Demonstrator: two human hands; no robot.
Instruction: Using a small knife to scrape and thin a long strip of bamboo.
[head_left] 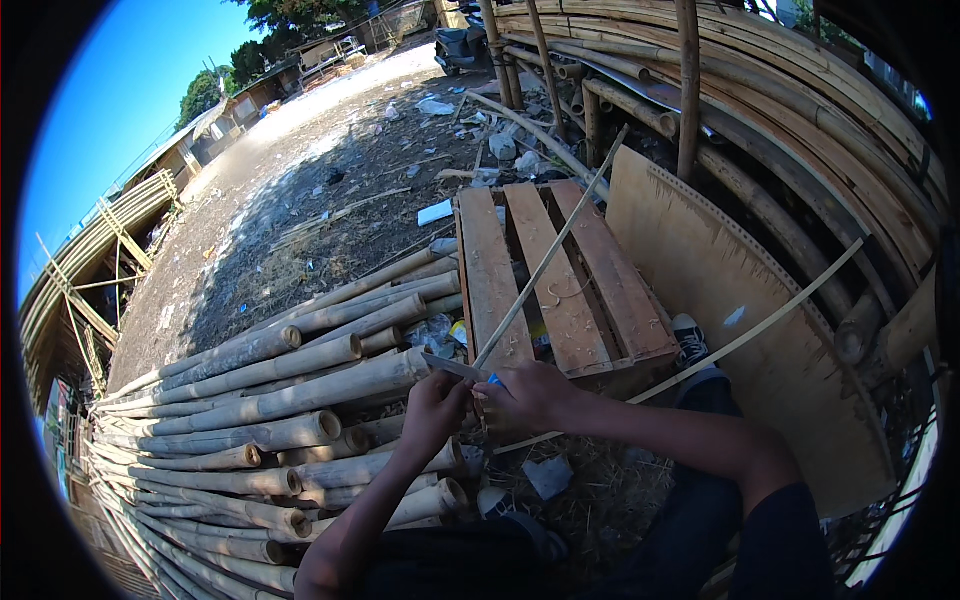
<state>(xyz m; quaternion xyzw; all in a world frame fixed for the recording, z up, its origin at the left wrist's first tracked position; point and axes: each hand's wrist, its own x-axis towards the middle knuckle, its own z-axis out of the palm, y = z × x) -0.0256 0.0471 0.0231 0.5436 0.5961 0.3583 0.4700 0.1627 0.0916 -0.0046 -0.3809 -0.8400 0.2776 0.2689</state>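
Both hands are closed: the left hand (432,398) holds a knife (450,366), the right hand (522,396) a thin bamboo strip (545,262). From the right grip, the strip runs up and away over a wooden pallet (585,300).

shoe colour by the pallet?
Black with a white toe and laces, in the head view: shoe beside the pallet.

harsh daylight, clear blue sky (120,90) upper left. far ground (300,130) overexposed, detail washed out. near ground, hands, forearms in shade; sunlit patches on pallet (600,290) and board (720,270). strong fisheye: bamboo poles (250,400) bow toward rim, black vignette all round. centre sharp, rim soft.
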